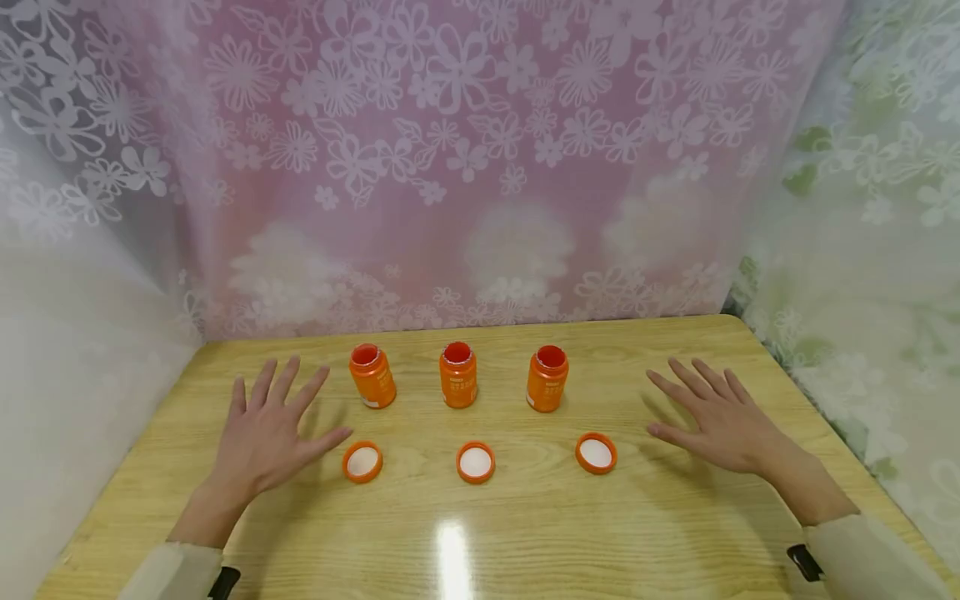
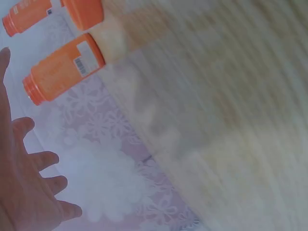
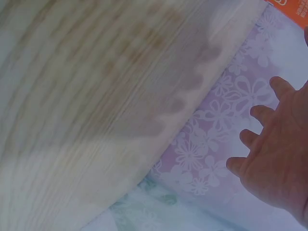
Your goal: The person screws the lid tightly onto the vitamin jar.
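Three orange bottles without lids stand in a row on the table: a left bottle, a middle bottle and a right bottle. Before them lie three orange screw caps with their white insides up: a left cap, a middle cap and a right cap. My left hand is spread over the table, its thumb near the left cap, holding nothing. Fingers apart and also holding nothing, my right hand hovers to the right of the right cap. In the left wrist view a bottle shows its barcode label.
The wooden table reaches back to a pink flowered curtain. Pale curtains hang at the left and right sides. A bright light reflection lies on the table's front part.
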Available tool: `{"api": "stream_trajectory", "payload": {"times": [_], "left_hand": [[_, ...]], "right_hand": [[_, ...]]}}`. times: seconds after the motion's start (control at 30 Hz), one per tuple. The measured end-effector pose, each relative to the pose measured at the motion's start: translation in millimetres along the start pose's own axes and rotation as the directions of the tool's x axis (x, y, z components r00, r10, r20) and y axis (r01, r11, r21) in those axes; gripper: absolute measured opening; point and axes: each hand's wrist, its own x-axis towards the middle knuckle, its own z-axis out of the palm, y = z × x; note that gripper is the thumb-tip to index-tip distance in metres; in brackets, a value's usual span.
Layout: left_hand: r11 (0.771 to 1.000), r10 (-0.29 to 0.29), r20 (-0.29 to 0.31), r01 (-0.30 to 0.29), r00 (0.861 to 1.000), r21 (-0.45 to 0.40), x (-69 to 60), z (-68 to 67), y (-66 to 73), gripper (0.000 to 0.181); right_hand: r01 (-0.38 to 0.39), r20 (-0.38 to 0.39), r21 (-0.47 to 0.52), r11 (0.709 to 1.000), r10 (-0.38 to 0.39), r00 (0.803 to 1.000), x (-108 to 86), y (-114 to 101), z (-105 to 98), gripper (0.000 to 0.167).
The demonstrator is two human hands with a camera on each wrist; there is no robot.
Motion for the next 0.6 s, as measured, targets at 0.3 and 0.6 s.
{"api": "stream_trajectory", "payload": {"times": [0.3,0.6], "left_hand": [[0.999,0.031,0.02,-0.031,0.999,-0.033,19.2,-8.9,24.1,0.09],[0.999,0.042,0.037,-0.042,0.998,-0.028,35.5,-14.5,42.5,0.09]], "right_hand": [[0.005,0.043,0.001,1.0,-0.005,0.999,5.7,-8.5,-5.1,0.075],[0.039,0.041,0.017,0.999,-0.04,0.998,7.3,-17.0,-1.6,0.073]]}}
